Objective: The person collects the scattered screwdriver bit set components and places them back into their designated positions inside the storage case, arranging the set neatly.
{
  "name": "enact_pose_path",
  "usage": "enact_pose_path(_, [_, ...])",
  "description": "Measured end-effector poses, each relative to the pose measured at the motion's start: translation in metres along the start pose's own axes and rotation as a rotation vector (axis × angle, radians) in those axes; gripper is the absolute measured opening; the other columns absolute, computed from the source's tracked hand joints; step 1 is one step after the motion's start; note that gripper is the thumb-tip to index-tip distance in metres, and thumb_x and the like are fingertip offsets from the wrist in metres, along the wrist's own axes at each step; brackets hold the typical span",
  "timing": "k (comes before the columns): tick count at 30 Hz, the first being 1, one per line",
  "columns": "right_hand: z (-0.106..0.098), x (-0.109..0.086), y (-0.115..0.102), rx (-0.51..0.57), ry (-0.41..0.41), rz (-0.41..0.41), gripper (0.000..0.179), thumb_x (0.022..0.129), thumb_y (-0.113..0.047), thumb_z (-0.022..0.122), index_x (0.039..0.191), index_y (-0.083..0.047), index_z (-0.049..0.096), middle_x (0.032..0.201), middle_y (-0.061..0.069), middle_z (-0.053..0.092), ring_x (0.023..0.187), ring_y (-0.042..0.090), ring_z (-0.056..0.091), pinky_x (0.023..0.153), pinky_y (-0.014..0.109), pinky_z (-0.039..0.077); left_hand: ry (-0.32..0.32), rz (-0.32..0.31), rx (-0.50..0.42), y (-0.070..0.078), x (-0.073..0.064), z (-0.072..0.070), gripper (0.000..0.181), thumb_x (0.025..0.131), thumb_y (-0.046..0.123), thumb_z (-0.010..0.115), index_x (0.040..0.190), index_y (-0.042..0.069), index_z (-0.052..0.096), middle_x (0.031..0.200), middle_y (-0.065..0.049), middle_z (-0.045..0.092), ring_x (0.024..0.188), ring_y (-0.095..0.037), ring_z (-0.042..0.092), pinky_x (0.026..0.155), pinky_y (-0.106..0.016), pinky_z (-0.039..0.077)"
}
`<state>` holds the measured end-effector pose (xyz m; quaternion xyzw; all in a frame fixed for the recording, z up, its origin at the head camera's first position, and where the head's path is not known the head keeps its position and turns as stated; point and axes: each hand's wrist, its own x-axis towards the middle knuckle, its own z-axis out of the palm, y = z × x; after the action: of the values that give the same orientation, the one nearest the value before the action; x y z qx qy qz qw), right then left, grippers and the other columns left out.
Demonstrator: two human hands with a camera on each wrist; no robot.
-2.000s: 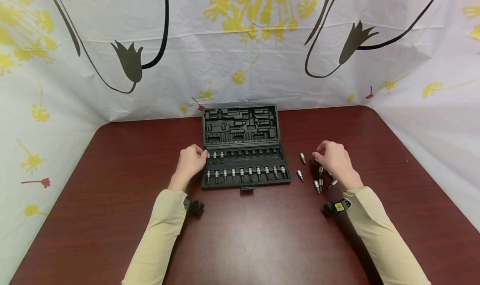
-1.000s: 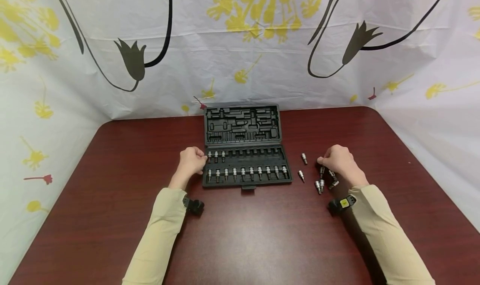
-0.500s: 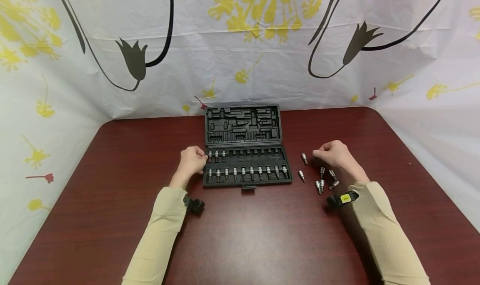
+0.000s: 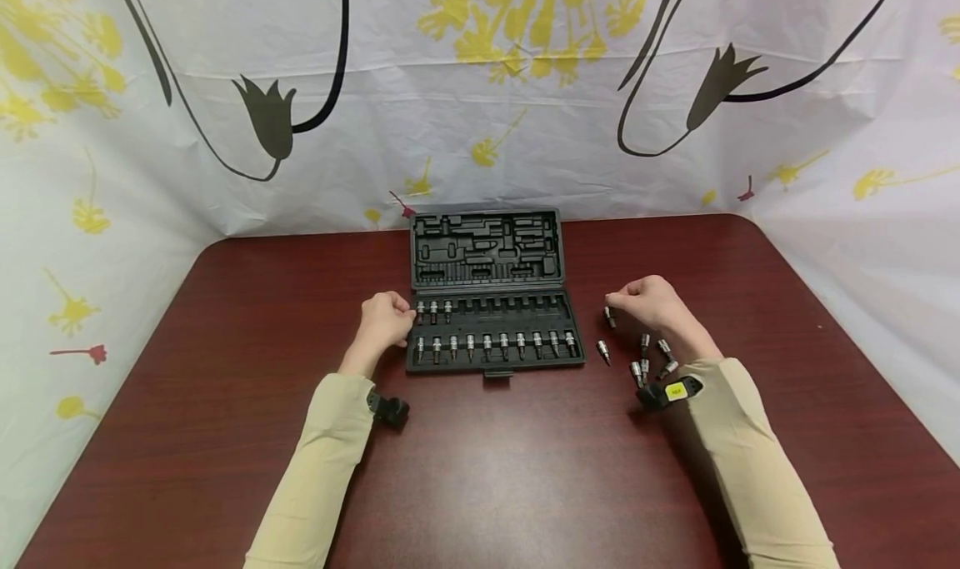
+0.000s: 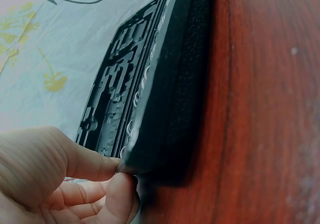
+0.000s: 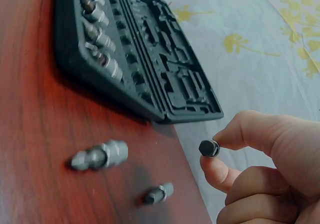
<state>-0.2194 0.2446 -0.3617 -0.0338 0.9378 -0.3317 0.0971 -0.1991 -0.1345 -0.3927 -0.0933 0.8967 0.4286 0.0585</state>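
A black socket case [image 4: 495, 367] lies unfolded at the back of the table, with bit sockets [image 4: 487, 348] filling its front row and three more at the left of the back row. My left hand [image 4: 384, 319] pinches the left side of the case, thumb and forefinger at its corner [image 5: 131, 165] in the left wrist view. To the right of the case, my right hand [image 4: 652, 304] holds a bit socket [image 6: 209, 148] between thumb and forefinger, its dark hex end facing the right wrist camera. Just under these fingertips lies a loose bit socket [image 4: 611, 319].
Another loose bit socket [image 4: 603, 351] lies near the case's right edge. Several more [image 4: 645, 371] are bunched in front of my right hand. The dark red table [image 4: 480, 469] meets a white patterned cloth [image 4: 525, 152] behind the case.
My right hand has lifted from the bunch of bit sockets and moved left toward the case, a bit socket in its fingertips. The left hand stays at the case's side.
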Motion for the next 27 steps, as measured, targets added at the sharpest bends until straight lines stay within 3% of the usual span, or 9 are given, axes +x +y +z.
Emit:
enact_pose_path(2, [0.001,0.001,-0.003,0.007,-0.005,-0.014,0.03,0.088,-0.021,0.059,0.084,0.007,0.07,0.068,-0.004,0.061,0.066,0.011,0.043,0.056,0.024,0.038,0.002,-0.001,0.0,0.0,0.0,0.0,0.01,0.09,0.007,0.059,0.09,-0.003,0.058,0.089,-0.02,0.066,0.051,-0.015,0.059,0.048,-0.026,0.055])
enact_pose_path(7, [0.004,0.003,-0.012,0.056,-0.034,-0.003,0.03,0.089,-0.021,0.058,0.082,0.006,0.068,0.062,-0.006,0.054,0.064,0.012,0.04,0.055,0.025,0.035,0.007,0.003,-0.004,0.0,0.001,0.0,0.009,0.09,0.006,0.059,0.088,-0.003,0.058,0.087,-0.019,0.066,0.049,-0.014,0.057,0.047,-0.026,0.054])
enact_pose_path(16, [0.015,0.008,-0.029,0.107,-0.059,-0.003,0.03,0.089,-0.021,0.058,0.076,0.005,0.064,0.052,-0.008,0.039,0.049,0.009,0.026,0.046,0.025,0.024,0.013,-0.01,-0.012,0.0,0.0,0.0,0.008,0.09,0.005,0.059,0.087,-0.002,0.058,0.084,-0.017,0.065,0.048,-0.013,0.056,0.045,-0.026,0.054])
enact_pose_path(27, [0.025,0.015,-0.046,0.076,-0.065,-0.046,0.031,0.09,-0.021,0.058,0.07,0.001,0.061,0.049,-0.009,0.032,0.049,0.008,0.026,0.048,0.024,0.026,0.015,-0.003,-0.002,-0.001,0.001,0.001,0.008,0.09,0.006,0.059,0.087,-0.002,0.058,0.083,-0.017,0.066,0.048,-0.013,0.056,0.045,-0.026,0.054])
